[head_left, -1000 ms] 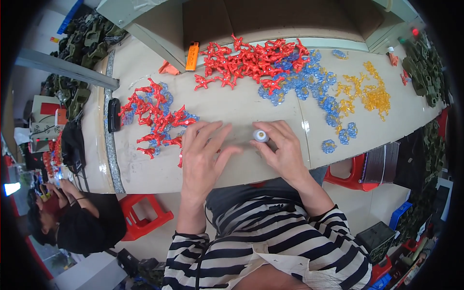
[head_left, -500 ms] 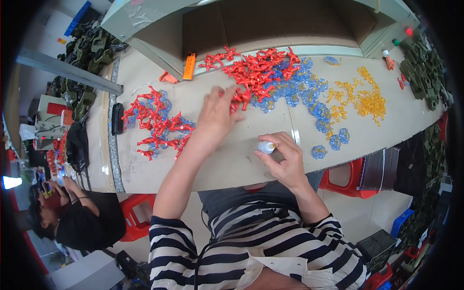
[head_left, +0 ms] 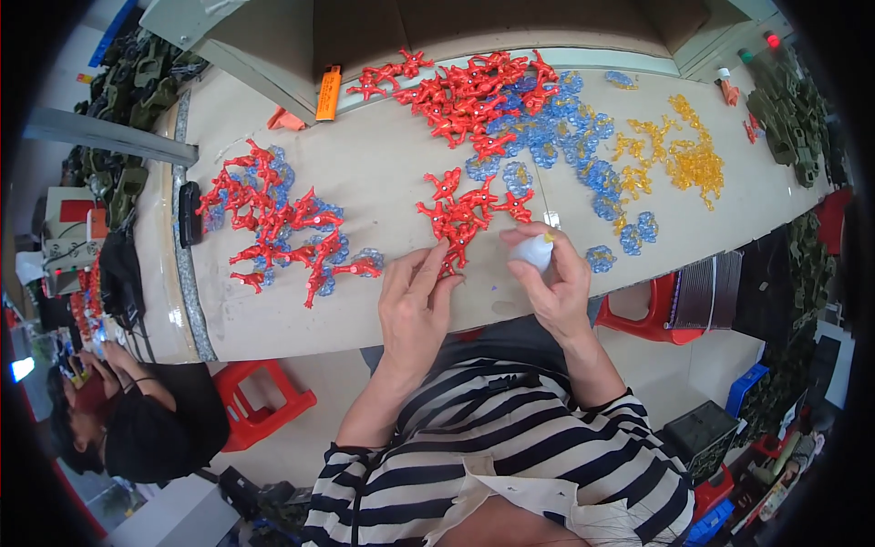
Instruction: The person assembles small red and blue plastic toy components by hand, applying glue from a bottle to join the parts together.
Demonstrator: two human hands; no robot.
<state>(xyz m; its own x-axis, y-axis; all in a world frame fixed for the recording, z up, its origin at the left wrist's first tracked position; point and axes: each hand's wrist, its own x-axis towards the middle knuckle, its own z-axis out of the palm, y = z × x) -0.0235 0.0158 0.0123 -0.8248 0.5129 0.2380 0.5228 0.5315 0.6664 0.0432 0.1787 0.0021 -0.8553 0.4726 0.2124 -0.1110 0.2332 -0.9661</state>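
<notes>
In the middle of the table lies a loose cluster of small red plastic figures [head_left: 463, 211]. At its near edge my left hand [head_left: 412, 314] has its fingers and thumb closed around one red figure [head_left: 448, 262]. My right hand [head_left: 563, 290], to the right of the cluster, grips a small white squeeze bottle [head_left: 531, 254] with a yellowish tip pointing up and away. On the left, more red figures [head_left: 305, 214] lie among clear blue pieces [head_left: 372, 258]. A single blue piece [head_left: 517, 179] sits just beyond the cluster's right side.
A larger red heap [head_left: 478, 87] lies at the back, beside clear blue pieces [head_left: 570, 128] and yellow pieces [head_left: 697, 164]. An orange box [head_left: 329, 92] leans by the shelf leg [head_left: 264, 77]. A black object [head_left: 190, 214] lies at the left. Another person [head_left: 159, 410] sits far left.
A group of red figures has come from the back heap to the table's middle. My left hand has moved nearer to me, and the right hand with the bottle slightly right. The view has shifted.
</notes>
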